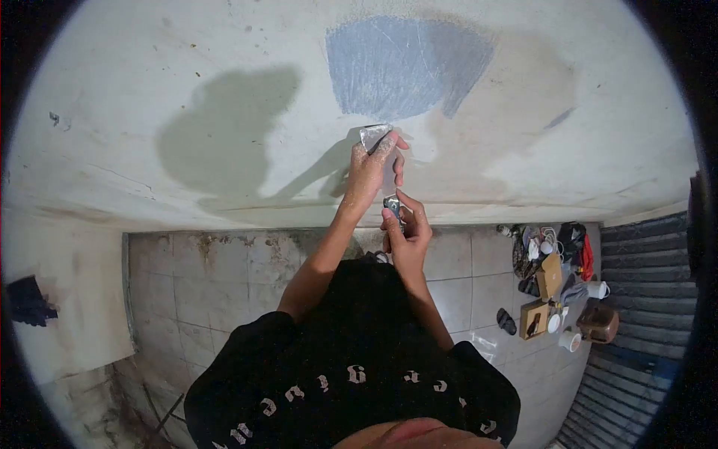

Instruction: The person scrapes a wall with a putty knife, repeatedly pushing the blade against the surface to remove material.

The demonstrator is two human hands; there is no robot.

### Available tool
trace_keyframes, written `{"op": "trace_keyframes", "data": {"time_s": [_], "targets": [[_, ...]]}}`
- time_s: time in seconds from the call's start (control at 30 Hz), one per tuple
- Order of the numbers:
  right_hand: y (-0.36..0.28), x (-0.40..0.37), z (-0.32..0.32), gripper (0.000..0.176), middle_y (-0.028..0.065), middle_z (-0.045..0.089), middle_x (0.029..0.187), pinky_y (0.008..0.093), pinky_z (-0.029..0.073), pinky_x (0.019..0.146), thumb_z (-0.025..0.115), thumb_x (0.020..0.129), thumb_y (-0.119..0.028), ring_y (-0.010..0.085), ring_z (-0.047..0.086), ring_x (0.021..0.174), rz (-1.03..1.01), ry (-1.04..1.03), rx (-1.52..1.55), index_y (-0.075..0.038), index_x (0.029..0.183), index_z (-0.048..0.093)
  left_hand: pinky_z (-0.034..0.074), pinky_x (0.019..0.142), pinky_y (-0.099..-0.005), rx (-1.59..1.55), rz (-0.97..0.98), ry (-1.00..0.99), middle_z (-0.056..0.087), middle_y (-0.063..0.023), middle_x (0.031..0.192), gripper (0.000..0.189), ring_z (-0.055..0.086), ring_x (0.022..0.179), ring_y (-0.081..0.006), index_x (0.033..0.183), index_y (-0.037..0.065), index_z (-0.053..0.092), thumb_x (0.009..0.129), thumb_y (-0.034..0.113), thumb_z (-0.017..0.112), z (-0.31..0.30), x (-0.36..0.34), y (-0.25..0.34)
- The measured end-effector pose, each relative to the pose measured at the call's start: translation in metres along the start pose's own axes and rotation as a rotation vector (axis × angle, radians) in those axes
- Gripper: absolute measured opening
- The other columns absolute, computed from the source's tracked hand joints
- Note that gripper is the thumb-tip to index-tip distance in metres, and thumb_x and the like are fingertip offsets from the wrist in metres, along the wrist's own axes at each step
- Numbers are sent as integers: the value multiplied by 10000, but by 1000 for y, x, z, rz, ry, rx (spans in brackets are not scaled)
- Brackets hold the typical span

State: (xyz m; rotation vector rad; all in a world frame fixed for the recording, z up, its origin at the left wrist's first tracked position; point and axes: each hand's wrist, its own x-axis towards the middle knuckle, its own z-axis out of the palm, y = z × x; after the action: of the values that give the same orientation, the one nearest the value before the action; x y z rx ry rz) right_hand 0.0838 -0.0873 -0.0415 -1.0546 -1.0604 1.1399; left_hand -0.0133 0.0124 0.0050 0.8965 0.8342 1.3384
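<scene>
My left hand (365, 173), dusted with pale powder, is closed on a flat, whitish-edged blade (376, 135) close to the wall. Just below it, my right hand (409, 233) pinches a short dark handle (392, 203). A greyish strip shows between the two hands; fingers partly cover it, so whether blade and handle are one piece is unclear. Above the blade, a blue-grey patch (396, 67) with scratch-like streaks covers part of the pale wall (299, 45).
Tiled floor (194, 280) lies below the wall. At the right are an open cardboard box (533, 320), white tubs (570, 341), a brown container (598, 324), a dark sandal (506, 322), piled cloths and a ribbed shutter (643, 277). Dark cloth (31, 301) hangs at the left.
</scene>
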Motion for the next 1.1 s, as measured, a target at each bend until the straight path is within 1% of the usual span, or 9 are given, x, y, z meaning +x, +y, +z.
{"op": "trace_keyframes", "data": {"time_s": [0.17, 0.37, 0.5, 0.6, 0.7, 0.77, 0.87, 0.9, 1.1], "targets": [[0, 0, 7, 330, 15, 574, 797, 207, 367, 441, 644, 911, -49, 37, 476, 547, 28, 12, 22, -7, 1223, 543, 404, 421, -273, 97, 56, -15, 532, -57, 541, 320, 518, 437, -133, 841, -8, 606, 969, 281, 558, -2, 0, 8], [4, 2, 12, 337, 23, 544, 762, 215, 380, 463, 589, 943, -48, 48, 473, 550, 19, -72, 77, 12, 1256, 478, 414, 434, -274, 182, 49, 17, 551, -67, 543, 308, 523, 441, -139, 825, -11, 601, 968, 259, 558, -4, 2, 11], [1, -1, 12, 341, 23, 535, 774, 216, 397, 533, 563, 960, -62, 52, 479, 617, 54, -96, 92, 30, 1271, 456, 439, 460, -286, 115, 37, -5, 568, -77, 587, 277, 557, 499, -151, 823, 3, 594, 961, 239, 554, -5, 7, 7], [13, 0, 17, 360, 25, 527, 783, 223, 400, 576, 545, 972, -82, 58, 476, 671, -51, -47, -9, 40, 1291, 433, 446, 467, -294, -36, -35, -38, 573, -83, 645, 263, 565, 526, -169, 854, 15, 577, 941, 262, 548, -8, 4, 1], [17, 1, 21, 340, 16, 504, 660, 214, 330, 414, 513, 989, -103, 57, 420, 467, -103, -59, -65, -5, 1288, 381, 432, 448, -291, -275, -142, -175, 561, -79, 678, 272, 545, 507, -179, 900, 28, 551, 922, 299, 538, -13, 4, -1], [16, -4, 30, 316, 14, 495, 649, 212, 316, 396, 491, 1000, -125, 57, 407, 450, -94, -3, -19, -9, 1269, 372, 425, 430, -274, -429, -248, -287, 562, -77, 672, 234, 540, 490, -171, 897, 45, 539, 905, 278, 558, -8, 2, 11], [1, -5, 40, 287, 15, 488, 638, 210, 300, 374, 464, 1014, -154, 57, 385, 426, -97, 46, 51, -21, 1248, 364, 345, 364, -246, -344, -305, -346, 536, -60, 645, 224, 446, 407, -135, 901, 58, 522, 914, 280, 546, 3, 1, 23], [-2, -9, 42, 279, 16, 486, 635, 210, 295, 367, 455, 1018, -163, 57, 378, 417, -92, 53, 71, -27, 1243, 362, 263, 325, -228, -347, -295, -357, 516, -45, 631, 226, 352, 362, -91, 895, 64, 514, 923, 286, 544, 3, 3, 20], [-24, -18, 50, 287, 4, 471, 646, 218, 288, 388, 440, 1030, -216, 50, 377, 457, 37, 85, 121, -50, 1249, 360, 244, 325, -198, -148, -335, -317, 493, -23, 640, 334, 322, 369, -58, 973, 24, 547, 958, 354, 501, 6, 1, 23]]}}
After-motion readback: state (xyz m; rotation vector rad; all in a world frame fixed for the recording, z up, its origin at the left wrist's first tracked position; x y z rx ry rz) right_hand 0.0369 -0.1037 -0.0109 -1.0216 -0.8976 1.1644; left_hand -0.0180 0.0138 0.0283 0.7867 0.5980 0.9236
